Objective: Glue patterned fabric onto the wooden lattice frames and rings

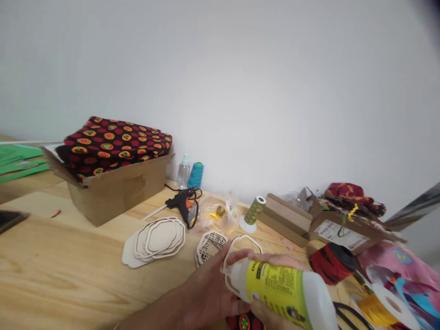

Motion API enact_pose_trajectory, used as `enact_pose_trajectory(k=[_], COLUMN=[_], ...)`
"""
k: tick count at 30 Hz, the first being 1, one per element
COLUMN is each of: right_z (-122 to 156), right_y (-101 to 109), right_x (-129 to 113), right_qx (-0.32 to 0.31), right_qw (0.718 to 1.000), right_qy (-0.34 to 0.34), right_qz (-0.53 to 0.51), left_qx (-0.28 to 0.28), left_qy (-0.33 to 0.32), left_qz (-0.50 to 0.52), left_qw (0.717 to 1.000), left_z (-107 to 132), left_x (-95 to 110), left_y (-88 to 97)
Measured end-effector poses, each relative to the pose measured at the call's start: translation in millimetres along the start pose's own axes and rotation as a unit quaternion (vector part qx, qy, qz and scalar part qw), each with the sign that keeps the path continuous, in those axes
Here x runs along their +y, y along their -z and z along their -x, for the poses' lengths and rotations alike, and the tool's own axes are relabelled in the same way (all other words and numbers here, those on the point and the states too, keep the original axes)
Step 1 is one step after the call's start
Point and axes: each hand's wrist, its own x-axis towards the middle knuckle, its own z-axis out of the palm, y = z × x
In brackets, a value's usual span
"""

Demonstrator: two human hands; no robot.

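Note:
My right hand (pixel 275 316) is closed around a white glue bottle (pixel 282 293) with a yellow label, tipped so its nozzle points left. The nozzle tip meets the edge of a thin wooden frame (pixel 244 238) with a scalloped outline. My left hand (pixel 209 284) is closed on that frame, its thumb and fingers around the left side. The bottle hides part of the frame. Just beyond my left hand lie lattice-cut wooden pieces (pixel 210 245). Below the hands shows a bit of black patterned fabric (pixel 243 321).
Stacked wooden frames (pixel 160 240) and a hot glue gun (pixel 184 204) lie to the left. Behind stand a fabric-filled cardboard box (pixel 117 192), a teal thread cone (pixel 195 175) and a green thread spool (pixel 255 211). Red cord (pixel 332 263) and a yellow spool (pixel 378 311) sit right.

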Motion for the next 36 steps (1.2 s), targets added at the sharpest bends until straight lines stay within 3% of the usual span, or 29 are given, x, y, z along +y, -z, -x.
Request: enact_pose_trajectory(k=[6, 12, 17, 25, 31, 36], right_z=[1.6, 0.5, 0.6, -0.4, -3.5, -2.9], right_y=[-1.0, 5.7, 6.0, 1.7, 3.8, 6.6], right_x=[0.5, -1.7, -0.3, -2.3, -4.8, -2.8], right_qx=[0.039, -0.007, 0.027, 0.030, -0.014, 0.002], right_qw=[0.999, 0.999, 0.998, 0.999, 0.999, 1.000], right_qy=[-0.004, -0.016, -0.008, -0.008, -0.010, -0.007], right_qz=[0.003, 0.042, 0.052, 0.028, 0.041, 0.020], left_qx=[0.027, 0.020, 0.023, 0.053, 0.054, 0.054], left_qy=[0.009, 0.000, 0.012, 0.008, 0.005, 0.001], left_qz=[0.017, 0.012, 0.020, 0.018, 0.009, 0.007], left_qw=[0.999, 1.000, 0.999, 0.998, 0.999, 0.999], left_z=[0.7, 1.2, 1.8, 1.8, 1.6, 0.6], left_x=[-1.4, -0.2, -1.0, 0.2, 0.0, -1.4], left_y=[-1.9, 0.3, -1.9, -3.8, -4.1, -1.4])
